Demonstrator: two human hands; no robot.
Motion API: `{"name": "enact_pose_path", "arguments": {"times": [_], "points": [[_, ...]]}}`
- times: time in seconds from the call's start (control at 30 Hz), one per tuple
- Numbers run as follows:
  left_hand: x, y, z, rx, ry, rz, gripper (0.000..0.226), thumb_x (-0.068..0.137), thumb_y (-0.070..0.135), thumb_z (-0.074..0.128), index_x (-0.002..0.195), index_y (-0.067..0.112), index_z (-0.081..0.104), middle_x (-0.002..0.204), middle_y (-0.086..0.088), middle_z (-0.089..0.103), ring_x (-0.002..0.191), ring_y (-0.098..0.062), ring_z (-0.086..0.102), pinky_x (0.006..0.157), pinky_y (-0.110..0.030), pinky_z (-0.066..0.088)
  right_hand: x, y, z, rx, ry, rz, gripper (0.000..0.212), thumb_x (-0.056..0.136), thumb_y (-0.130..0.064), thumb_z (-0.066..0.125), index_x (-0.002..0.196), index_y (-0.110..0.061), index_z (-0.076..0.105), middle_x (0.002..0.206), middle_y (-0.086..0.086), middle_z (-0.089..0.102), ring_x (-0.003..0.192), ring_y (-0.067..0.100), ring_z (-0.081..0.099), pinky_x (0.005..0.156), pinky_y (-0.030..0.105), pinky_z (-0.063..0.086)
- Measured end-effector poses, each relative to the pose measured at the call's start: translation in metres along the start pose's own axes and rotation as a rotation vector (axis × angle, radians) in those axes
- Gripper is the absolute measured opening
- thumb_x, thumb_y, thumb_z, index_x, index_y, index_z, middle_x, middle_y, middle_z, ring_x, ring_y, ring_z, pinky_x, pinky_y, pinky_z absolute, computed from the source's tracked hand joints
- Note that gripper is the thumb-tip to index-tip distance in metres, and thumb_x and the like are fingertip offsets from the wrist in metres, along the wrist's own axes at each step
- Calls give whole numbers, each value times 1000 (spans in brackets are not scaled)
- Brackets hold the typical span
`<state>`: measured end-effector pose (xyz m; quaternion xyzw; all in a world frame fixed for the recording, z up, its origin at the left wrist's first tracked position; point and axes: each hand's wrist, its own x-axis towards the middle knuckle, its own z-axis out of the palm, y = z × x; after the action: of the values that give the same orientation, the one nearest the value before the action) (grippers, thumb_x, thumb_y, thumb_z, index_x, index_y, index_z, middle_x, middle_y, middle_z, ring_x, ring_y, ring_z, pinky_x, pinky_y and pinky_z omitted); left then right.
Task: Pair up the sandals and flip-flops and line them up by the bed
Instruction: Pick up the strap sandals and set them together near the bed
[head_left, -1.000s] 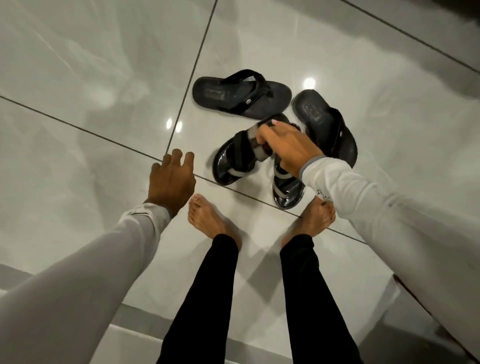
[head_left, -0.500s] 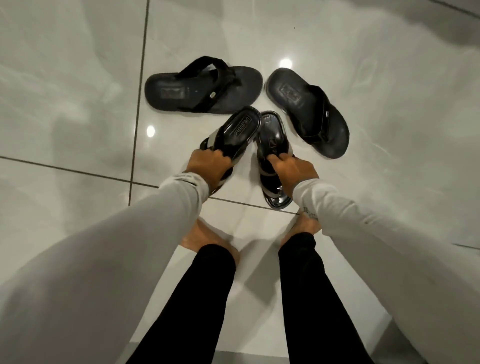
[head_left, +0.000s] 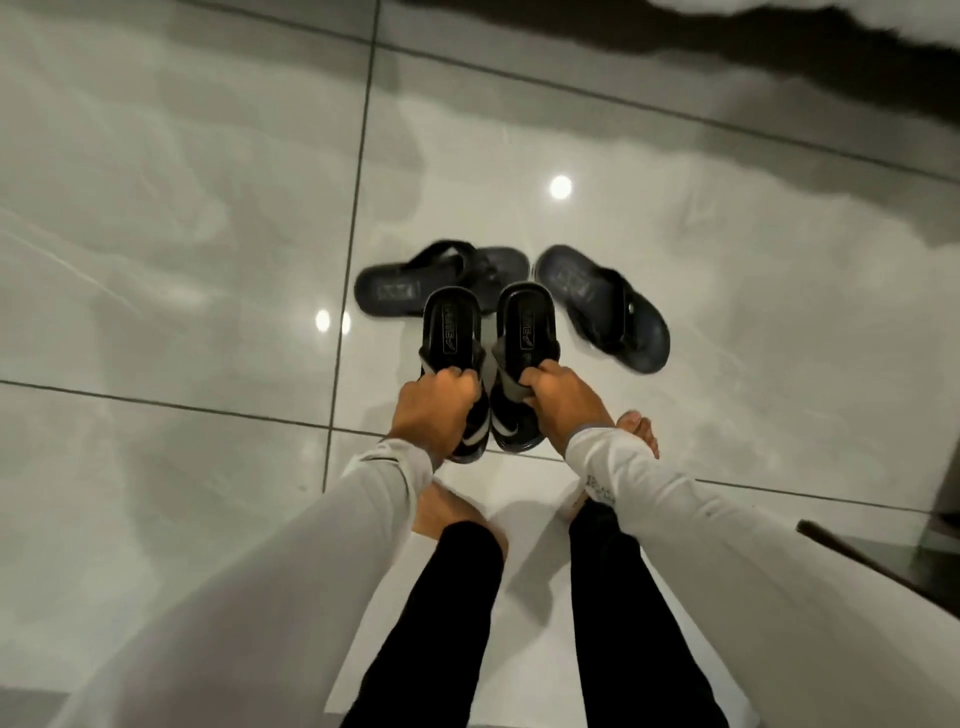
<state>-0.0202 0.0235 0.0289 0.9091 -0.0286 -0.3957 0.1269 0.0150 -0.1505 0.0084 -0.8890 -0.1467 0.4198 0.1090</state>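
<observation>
Two glossy black sandals with grey straps are held side by side over the tiled floor, heels pointing away from me. My left hand (head_left: 434, 410) grips the strap of the left sandal (head_left: 451, 330). My right hand (head_left: 561, 402) grips the strap of the right sandal (head_left: 527, 325). Behind them lie two matte black flip-flops. One flip-flop (head_left: 395, 291) lies crosswise, partly hidden by the sandals. The other flip-flop (head_left: 605, 306) lies at a slant to the right, apart from the first.
My bare feet (head_left: 641, 434) and black trouser legs stand just behind the sandals on glossy grey tiles (head_left: 182, 260). A dark edge of furniture (head_left: 878, 564) juts in at the lower right. A dark shadowed strip with a pale edge (head_left: 779, 57) runs along the top right.
My left hand went from the bare floor to one sandal. Both sandals have been turned parallel and brought side by side. The view has tilted up, showing more floor beyond.
</observation>
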Motion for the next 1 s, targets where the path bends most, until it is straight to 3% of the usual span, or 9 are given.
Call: {"name": "enact_pose_path", "arguments": {"times": [0.2, 0.37, 0.53, 0.87, 1.0], "points": [[-3, -29, -70, -28, 56, -8, 21, 92, 13, 55, 113, 11, 52, 110, -9, 58, 92, -35, 67, 74, -43, 53, 22, -43, -67, 49, -20, -3, 28, 88, -9, 52, 113, -19, 60, 112, 7, 55, 104, 33, 59, 86, 45, 53], [36, -52, -119, -51, 63, -78, 25, 92, 12, 54, 117, 11, 52, 115, -9, 55, 96, -36, 66, 76, -47, 55, 67, -65, -104, 46, 2, -59, 31, 88, -8, 54, 118, -13, 59, 118, 11, 55, 108, 34, 57, 90, 45, 52], [85, -76, -155, 1, 116, -116, 29, 89, 11, 54, 118, 11, 53, 116, -11, 57, 98, -38, 65, 75, -44, 50, 130, -76, -127, 60, 45, -73, 29, 84, -8, 62, 112, -11, 57, 115, 13, 55, 107, 37, 57, 85, 47, 53], [167, -149, -170, 140, 163, -97, 36, 94, 13, 52, 129, 8, 48, 124, -14, 56, 99, -41, 66, 75, -44, 50, 242, -95, -135, 44, 91, -111, 28, 91, -12, 59, 118, -11, 51, 121, 12, 54, 110, 34, 51, 87, 48, 51], [181, -178, -174, 187, 186, -82, 39, 93, 12, 54, 130, 9, 47, 125, -12, 55, 93, -40, 67, 69, -41, 46, 275, -119, -134, 21, 106, -117, 30, 94, -13, 56, 123, -10, 48, 124, 13, 54, 112, 34, 50, 87, 46, 51]]}}
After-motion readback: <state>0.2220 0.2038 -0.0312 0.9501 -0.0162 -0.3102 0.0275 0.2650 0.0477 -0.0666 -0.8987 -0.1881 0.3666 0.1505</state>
